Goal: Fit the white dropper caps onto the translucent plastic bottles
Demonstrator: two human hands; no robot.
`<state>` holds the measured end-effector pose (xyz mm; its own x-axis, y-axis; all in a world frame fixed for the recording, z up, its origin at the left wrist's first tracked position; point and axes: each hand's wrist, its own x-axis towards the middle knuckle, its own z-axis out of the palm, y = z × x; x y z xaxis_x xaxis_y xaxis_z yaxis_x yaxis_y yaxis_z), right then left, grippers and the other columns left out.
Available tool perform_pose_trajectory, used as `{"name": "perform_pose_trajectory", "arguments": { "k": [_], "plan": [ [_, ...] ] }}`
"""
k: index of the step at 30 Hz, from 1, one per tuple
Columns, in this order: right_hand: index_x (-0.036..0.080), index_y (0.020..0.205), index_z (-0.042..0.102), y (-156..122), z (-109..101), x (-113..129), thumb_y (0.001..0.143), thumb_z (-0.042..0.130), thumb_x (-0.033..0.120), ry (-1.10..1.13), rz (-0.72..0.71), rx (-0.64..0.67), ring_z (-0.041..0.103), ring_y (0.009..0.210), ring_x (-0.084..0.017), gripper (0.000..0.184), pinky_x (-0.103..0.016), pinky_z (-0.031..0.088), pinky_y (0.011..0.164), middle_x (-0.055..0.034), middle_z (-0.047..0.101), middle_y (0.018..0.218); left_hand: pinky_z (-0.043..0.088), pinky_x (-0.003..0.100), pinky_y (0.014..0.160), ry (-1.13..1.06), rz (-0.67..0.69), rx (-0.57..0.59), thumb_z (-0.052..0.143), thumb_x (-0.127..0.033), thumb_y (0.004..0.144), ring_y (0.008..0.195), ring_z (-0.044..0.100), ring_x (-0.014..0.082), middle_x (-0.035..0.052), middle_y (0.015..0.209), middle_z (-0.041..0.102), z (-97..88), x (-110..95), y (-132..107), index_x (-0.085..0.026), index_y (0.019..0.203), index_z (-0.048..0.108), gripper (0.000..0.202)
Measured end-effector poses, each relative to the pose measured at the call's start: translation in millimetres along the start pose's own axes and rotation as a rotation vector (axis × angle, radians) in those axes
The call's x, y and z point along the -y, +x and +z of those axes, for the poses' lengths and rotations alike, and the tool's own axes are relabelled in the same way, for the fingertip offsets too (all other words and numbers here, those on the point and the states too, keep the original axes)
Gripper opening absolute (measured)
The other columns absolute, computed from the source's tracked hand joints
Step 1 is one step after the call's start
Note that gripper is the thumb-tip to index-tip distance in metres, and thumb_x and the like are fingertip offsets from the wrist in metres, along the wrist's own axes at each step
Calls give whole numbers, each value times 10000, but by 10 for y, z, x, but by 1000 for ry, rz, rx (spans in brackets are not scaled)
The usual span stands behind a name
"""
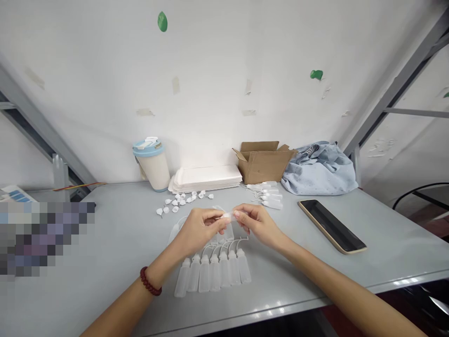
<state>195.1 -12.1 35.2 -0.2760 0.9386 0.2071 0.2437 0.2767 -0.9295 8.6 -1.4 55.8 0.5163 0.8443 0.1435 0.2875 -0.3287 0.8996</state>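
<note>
Above the middle of the table, my left hand [198,229] and my right hand [258,223] meet with their fingertips closed on a small whitish, partly clear plastic piece [228,216]. My fingers cover much of it, so its exact kind is hidden. Below my hands lies a row of several translucent squeeze bottles [214,272], each with a white neck and a thin curved strip. More clear plastic [226,234] shows behind my fingers, partly hidden. Beyond my left hand are several small white caps [181,200], loosely scattered.
At the back stand a blue-lidded cup [154,167], a stack of white trays [210,178], an open cardboard box [263,164] and a blue cloth bag [319,171]. More small bottles [270,194] lie before the box. A phone [331,224] rests at right.
</note>
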Motion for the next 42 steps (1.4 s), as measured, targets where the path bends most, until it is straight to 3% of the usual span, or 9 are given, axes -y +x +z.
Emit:
{"name": "perform_pose_trajectory", "arguments": {
  "k": [7,13,19,27,32,34,36,39,42],
  "plan": [
    [178,1016,636,-23,11,-6,863,562,266,-294,-436,-146,571,719,-153,191,-265,467,591,-67,630,846,467,249,569,-127,-93,10,449,-426,869,543,576,133,30,606,611,-32,26,47,-138,629,612,409],
    [178,1051,608,-17,12,-42,897,513,251,-407,-570,-186,584,723,-161,195,-279,482,609,-79,632,848,445,245,563,-49,-58,23,391,-424,891,521,548,126,6,567,568,5,23,34,-161,591,546,428],
    [140,1013,603,-35,19,-34,936,421,339,-463,-490,-101,521,625,-146,280,-264,436,588,-50,585,712,411,269,600,222,-8,-89,328,-367,913,566,538,147,5,561,565,67,-10,-29,-189,558,475,424],
    [147,853,634,-18,-32,91,880,481,421,-95,-38,90,357,518,-88,316,-217,294,494,34,451,592,389,287,570,546,213,-137,299,-254,916,588,504,165,12,641,534,77,65,-7,-205,681,470,295],
    [182,553,399,64,-26,-21,855,438,526,79,179,121,213,427,-65,460,-221,189,419,76,264,489,439,294,663,556,338,-126,362,-214,909,762,533,184,38,757,561,30,118,59,-194,765,519,214],
    [195,515,334,112,-53,-88,883,372,525,-45,146,24,256,420,-72,495,-228,222,431,63,298,465,454,312,731,542,346,-159,398,-222,901,855,538,198,50,815,586,-28,152,113,-190,795,545,184],
    [181,539,404,168,-128,-150,910,361,462,-297,2,-128,353,466,-96,467,-233,281,478,37,386,494,455,348,796,558,314,-212,396,-240,899,921,542,216,66,868,617,-111,225,192,-185,827,573,199],
    [167,723,572,261,-308,-257,952,319,350,-739,-164,-291,483,598,-139,387,-245,350,573,-11,543,634,422,417,903,629,246,-211,363,-215,883,1010,545,238,93,1016,638,-244,409,344,-167,964,602,257],
    [154,929,628,345,-484,-409,944,363,319,-878,-141,-355,531,724,-186,313,-275,367,637,-73,618,800,397,435,959,659,204,-147,343,-166,850,1111,530,257,122,1184,597,-326,590,497,-150,1004,631,327]
  ]
}}
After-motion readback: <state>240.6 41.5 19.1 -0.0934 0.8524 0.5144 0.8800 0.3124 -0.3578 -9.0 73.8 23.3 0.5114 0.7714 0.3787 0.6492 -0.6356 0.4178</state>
